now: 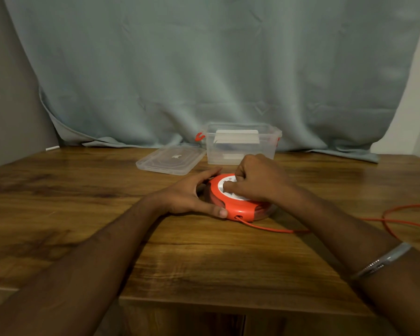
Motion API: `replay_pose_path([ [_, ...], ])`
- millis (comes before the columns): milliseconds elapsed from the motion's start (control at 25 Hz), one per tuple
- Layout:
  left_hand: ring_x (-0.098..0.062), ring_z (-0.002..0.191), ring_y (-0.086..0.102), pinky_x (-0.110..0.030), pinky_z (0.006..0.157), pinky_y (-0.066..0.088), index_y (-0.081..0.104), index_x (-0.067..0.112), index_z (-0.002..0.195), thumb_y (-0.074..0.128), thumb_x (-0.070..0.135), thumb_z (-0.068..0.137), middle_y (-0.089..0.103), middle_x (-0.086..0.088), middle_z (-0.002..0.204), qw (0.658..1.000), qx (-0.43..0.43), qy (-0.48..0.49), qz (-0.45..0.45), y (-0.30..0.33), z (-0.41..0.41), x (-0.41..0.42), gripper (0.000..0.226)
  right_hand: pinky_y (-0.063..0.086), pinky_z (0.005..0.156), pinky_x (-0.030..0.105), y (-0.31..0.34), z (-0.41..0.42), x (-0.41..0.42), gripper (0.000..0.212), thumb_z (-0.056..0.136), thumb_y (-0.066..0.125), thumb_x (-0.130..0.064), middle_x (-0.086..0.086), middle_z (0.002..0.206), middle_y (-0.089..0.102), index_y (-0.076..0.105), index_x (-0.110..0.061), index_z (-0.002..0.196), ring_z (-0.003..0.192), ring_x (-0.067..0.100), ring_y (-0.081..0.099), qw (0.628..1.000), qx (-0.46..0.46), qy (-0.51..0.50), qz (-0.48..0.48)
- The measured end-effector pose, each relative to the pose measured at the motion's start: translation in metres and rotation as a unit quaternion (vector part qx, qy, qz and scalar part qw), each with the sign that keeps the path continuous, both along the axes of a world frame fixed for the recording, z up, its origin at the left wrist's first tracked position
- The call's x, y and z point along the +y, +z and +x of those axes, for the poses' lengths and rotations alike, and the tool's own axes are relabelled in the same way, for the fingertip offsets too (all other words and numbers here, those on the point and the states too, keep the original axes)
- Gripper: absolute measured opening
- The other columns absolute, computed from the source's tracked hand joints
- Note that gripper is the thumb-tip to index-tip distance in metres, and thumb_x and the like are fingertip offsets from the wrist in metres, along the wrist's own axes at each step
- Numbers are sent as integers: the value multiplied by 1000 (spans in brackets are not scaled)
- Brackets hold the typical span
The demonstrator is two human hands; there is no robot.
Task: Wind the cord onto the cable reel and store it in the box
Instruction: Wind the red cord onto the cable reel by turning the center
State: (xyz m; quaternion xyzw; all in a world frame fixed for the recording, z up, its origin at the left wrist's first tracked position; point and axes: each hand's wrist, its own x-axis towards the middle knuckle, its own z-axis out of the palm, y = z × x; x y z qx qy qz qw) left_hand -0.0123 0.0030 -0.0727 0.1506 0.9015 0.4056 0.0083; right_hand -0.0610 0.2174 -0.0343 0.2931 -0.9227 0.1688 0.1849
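Orange cable reel (238, 202) lies flat on the wooden table (83, 202), roughly centre, white hub face up. Windings of cord visible in the gap under the orange top shell on the right side.

Left hand (192, 195) cups the reel's left edge: fingers curved around the far rim, thumb pressed against the near side of the housing, next to the cord outlet. Grip is on the reel body, holding it down against the table.

Right hand (255, 180) sits on top of the white hub, fingers curled in a loose fist, fingertips pushed down into the hub face. Whether it pinches a crank knob or just presses into a recess cannot be made out; the fingers cover that spot. A metal bangle (383, 260) rides on the right forearm.

Orange cord (277, 229) leaves the outlet at the reel's near edge, runs right across the table, passes behind the right forearm and loops loosely at the right edge of the view. That length is not wound.

Clear plastic storage box (240, 151) with orange latches stands open behind the reel, near the grey-blue curtain (204, 69). Something white lies inside; unidentified. Its clear lid (170, 160) lies flat on the table just left of the box. Reel is outside the box, just in front of it.
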Motion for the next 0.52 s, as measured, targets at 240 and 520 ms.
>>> replay_pose_path([
  [240,-1,141,38,6,91,36,26,33,167,96,35,68,35,14,165,1000,7,4,-1,0,0,-1,121,47,59,14,22,-3,27,31,75,78,-10,-8,97,76,71,-26,101,66,-8,62,985,-115,125,3],
  [520,-7,146,36,-16,106,36,23,40,166,99,50,62,33,14,168,1000,-16,-6,-15,4,-1,-4,129,60,88,41,25,-17,47,54,77,84,-8,-7,112,76,67,-29,124,107,17,73,965,-207,160,17],
])
